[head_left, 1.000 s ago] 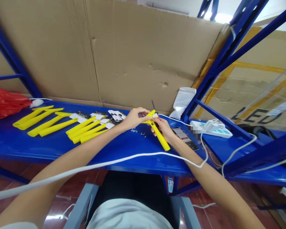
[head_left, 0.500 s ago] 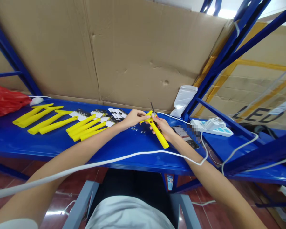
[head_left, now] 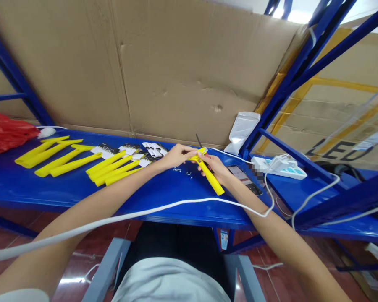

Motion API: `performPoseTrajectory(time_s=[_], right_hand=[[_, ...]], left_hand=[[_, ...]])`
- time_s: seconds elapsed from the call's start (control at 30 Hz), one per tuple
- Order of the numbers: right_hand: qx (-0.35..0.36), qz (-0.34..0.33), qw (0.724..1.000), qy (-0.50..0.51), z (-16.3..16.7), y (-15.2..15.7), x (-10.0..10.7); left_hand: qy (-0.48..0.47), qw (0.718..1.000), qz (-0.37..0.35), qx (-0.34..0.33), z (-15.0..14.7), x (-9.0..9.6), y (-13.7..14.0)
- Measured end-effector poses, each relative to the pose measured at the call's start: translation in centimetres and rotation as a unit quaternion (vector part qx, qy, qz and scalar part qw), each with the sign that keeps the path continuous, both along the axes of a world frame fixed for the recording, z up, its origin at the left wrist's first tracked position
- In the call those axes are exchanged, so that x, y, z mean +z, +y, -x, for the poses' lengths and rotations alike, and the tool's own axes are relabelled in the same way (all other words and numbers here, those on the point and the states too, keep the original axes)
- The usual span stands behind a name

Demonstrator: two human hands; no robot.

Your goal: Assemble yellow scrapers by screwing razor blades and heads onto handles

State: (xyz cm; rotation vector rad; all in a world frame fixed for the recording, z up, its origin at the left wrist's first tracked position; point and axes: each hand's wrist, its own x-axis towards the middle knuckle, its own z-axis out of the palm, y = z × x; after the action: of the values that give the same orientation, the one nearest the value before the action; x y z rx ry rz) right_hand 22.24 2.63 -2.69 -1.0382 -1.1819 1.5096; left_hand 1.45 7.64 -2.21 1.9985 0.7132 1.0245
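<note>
My left hand (head_left: 177, 156) is closed, pinching one end of the forked head of a yellow plastic scraper-like handle (head_left: 212, 180). Around the neck of that handle curls my right hand (head_left: 217, 167), which also keeps hold of a screwdriver (head_left: 198, 140). Its dark thin shaft points up and away, with a bit of red grip showing between the fingers. The yellow handle slants down toward me, its round butt end free. Small metal screws (head_left: 187, 173) lie on the blue table just under my hands.
Several yellow handles (head_left: 63, 156) lie in a row to the left, others (head_left: 113, 170) beside printed cards (head_left: 103, 150). A phone (head_left: 244, 179) and a white power strip (head_left: 279, 167) sit at right. A white cable (head_left: 176, 204) crosses in front of the table.
The head of the yellow handle has turned in my fingers, so its fork looks narrower. The screwdriver shaft has shifted slightly left. Both hands remain closed in nearly the same place.
</note>
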Motion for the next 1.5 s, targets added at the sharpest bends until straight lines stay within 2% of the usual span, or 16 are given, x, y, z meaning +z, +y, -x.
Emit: performPoseTrajectory(time_s=[0.13, 0.37, 0.67, 0.87, 1.2, 1.5], right_hand=[[0.01, -0.005, 1.0, -0.005, -0.2, 0.4, -0.3], [0.011, -0.023, 1.0, -0.008, -0.2, 0.4, -0.4], [0.009, -0.055, 0.998, -0.012, -0.2, 0.1, -0.3], [-0.017, -0.072, 0.997, -0.017, 0.0, -0.2, 0.0], [-0.065, -0.115, 0.991, -0.006, 0.1, -0.3, 0.4], [-0.061, -0.117, 0.991, -0.008, 0.4, -0.9, 1.0]], left_hand=[[-0.006, 1.0, 0.012, -0.008, 0.0, 0.0, -0.1], [-0.093, 0.991, 0.098, 0.017, -0.1, 0.1, -0.1], [-0.132, 0.977, 0.163, 0.03, -0.2, 0.8, -0.6], [-0.133, 0.979, 0.155, 0.007, -0.3, 1.1, -1.0], [-0.153, 0.978, 0.138, 0.016, -0.3, 1.0, -0.7], [-0.147, 0.985, 0.087, 0.03, -0.4, 1.4, -1.1]])
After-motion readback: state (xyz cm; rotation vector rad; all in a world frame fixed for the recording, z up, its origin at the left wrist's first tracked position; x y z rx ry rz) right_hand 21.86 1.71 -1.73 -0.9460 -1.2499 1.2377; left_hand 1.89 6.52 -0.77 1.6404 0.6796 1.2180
